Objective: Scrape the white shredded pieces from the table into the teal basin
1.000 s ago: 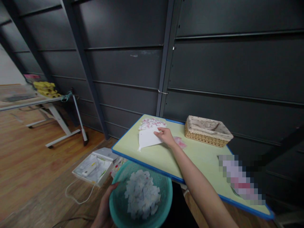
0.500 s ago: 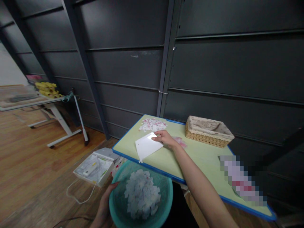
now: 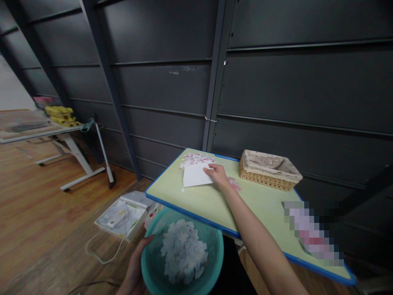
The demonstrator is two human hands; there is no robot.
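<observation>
My right hand (image 3: 217, 174) is closed on a flat white scraper (image 3: 196, 175), held over the pale green tabletop (image 3: 260, 213). The scraper's far edge is against or just in front of a heap of white and pink paper-like scraps (image 3: 198, 157); whether it touches them I cannot tell. With my left hand (image 3: 136, 260) I grip the rim of a teal plastic basket (image 3: 217, 250) below the table's front edge. Small white pieces (image 3: 184, 254) are piled inside it. A pinkish patch (image 3: 234, 184) lies beside my right wrist.
A fabric-lined wicker basket (image 3: 270, 170) stands at the table's back right. A blurred-out flat item (image 3: 313, 235) lies at the right end. On the floor at left is an open white box (image 3: 123, 217) with a cord. Another table (image 3: 37, 133) stands farther left.
The scraper has moved from the table's front edge back toward the scrap heap, and its angle has changed. One small white bit stays on the tabletop. The teal basket and my left hand are unmoved.
</observation>
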